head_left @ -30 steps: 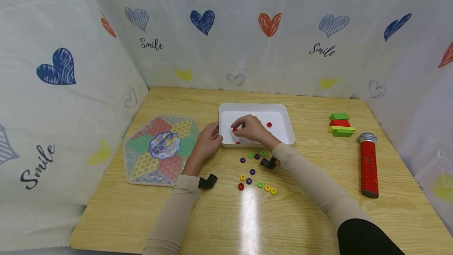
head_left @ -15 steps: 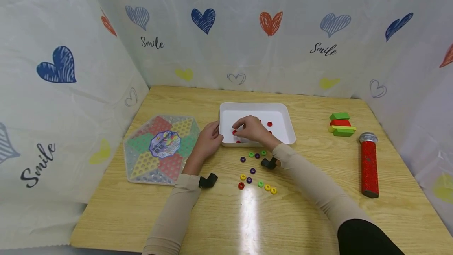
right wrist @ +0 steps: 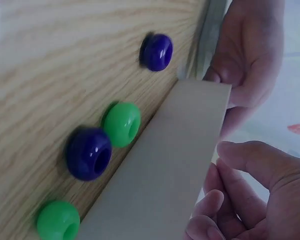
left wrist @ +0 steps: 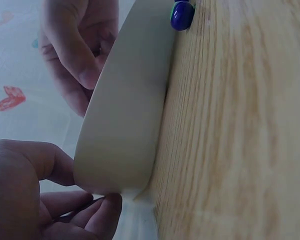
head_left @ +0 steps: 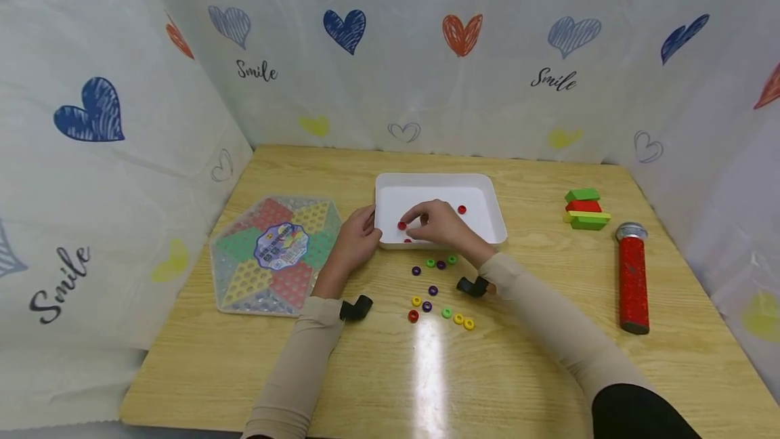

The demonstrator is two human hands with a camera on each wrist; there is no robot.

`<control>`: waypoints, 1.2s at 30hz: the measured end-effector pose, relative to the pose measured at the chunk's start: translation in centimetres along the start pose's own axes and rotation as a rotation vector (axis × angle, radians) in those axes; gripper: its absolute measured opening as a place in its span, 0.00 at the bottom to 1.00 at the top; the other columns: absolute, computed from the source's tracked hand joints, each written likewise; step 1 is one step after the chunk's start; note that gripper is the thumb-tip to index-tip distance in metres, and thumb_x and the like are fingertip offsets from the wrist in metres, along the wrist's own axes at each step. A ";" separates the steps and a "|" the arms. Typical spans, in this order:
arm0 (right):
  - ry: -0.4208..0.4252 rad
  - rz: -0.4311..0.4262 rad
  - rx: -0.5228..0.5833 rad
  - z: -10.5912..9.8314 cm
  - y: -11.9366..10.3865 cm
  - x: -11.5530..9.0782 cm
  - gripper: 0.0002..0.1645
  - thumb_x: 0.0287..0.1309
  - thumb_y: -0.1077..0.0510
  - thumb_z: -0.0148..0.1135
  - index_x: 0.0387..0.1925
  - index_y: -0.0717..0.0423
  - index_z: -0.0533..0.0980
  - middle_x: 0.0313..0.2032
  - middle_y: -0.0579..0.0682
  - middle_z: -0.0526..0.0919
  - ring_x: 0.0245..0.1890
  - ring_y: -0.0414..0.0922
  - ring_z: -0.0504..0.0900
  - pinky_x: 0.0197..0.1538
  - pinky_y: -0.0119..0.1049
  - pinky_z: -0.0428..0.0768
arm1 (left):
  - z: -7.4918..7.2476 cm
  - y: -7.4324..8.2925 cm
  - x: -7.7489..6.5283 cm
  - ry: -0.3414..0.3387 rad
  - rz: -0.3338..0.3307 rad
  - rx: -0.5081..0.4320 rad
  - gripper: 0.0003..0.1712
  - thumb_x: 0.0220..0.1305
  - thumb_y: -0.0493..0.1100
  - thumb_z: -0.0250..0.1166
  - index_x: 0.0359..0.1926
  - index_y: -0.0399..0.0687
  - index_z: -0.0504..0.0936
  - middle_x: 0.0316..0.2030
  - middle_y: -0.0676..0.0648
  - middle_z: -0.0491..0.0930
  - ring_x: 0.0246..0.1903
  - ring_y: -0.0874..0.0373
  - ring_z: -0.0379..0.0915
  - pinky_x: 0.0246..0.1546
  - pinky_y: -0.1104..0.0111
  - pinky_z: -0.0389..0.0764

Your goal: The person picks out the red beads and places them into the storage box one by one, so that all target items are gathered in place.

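My left hand (head_left: 358, 239) grips the left end of a white tray (head_left: 439, 181), thumb and fingers at its near corner; the left wrist view shows them around the wall's end. Inside the tray, my right hand (head_left: 441, 222) hovers low, thumb and index finger parted. A red bead (head_left: 401, 225) lies right by those fingertips, on their left. Another red bead (head_left: 462, 209) sits farther right, and a third red bead (head_left: 407, 241) is near the front wall. My right hand hides part of the tray floor. The tray wall (right wrist: 160, 165) blocks the fingertips in the right wrist view.
Purple, green and yellow beads (head_left: 468, 324) and a red bead (head_left: 414, 316) lie loose before the tray. A hexagonal marble game board (head_left: 250, 283) is at left. Stacked blocks (head_left: 588, 207) and a red glittery microphone-shaped tube (head_left: 634, 283) are at right.
My right hand has let go of the red bead and drawn back slightly to the right, leaving the bead in the tray. My left hand keeps its grip on the tray.
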State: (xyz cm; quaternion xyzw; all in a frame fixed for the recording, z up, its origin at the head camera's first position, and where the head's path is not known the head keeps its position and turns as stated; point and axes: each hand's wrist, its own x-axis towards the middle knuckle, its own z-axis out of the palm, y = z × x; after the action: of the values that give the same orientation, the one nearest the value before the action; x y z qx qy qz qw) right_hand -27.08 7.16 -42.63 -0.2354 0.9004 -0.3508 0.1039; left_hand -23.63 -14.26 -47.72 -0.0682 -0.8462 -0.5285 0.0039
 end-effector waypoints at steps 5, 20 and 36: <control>-0.027 -0.070 0.014 0.2 -0.9 -1.4 0.14 0.55 0.60 0.72 0.44 0.55 0.88 0.42 0.50 0.90 0.26 0.42 0.74 0.32 0.31 0.73 | -0.2 0.3 -0.1 -0.007 0.004 -0.022 0.35 0.68 0.36 0.53 0.76 0.36 0.61 0.73 0.38 0.64 0.73 0.47 0.63 0.71 0.59 0.72; -0.169 -0.199 0.083 1.4 -0.7 -6.8 0.12 0.56 0.61 0.72 0.44 0.55 0.87 0.40 0.51 0.89 0.26 0.39 0.75 0.31 0.29 0.76 | 0.1 0.4 0.1 0.012 0.000 -0.013 0.35 0.67 0.35 0.53 0.75 0.39 0.63 0.72 0.40 0.65 0.72 0.49 0.65 0.70 0.61 0.72; -0.272 -0.208 0.116 3.5 -0.3 -9.8 0.14 0.51 0.62 0.76 0.43 0.52 0.88 0.30 0.48 0.82 0.25 0.35 0.70 0.30 0.26 0.73 | 0.0 0.7 -0.1 0.006 -0.014 0.003 0.36 0.68 0.36 0.52 0.76 0.37 0.61 0.73 0.38 0.64 0.73 0.48 0.64 0.70 0.60 0.72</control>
State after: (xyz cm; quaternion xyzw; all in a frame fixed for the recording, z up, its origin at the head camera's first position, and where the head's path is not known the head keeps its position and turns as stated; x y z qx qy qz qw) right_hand -17.29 9.82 -44.77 -0.3660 0.8271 -0.3760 0.2015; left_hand -23.43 -13.96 -47.16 -0.0606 -0.8475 -0.5273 0.0027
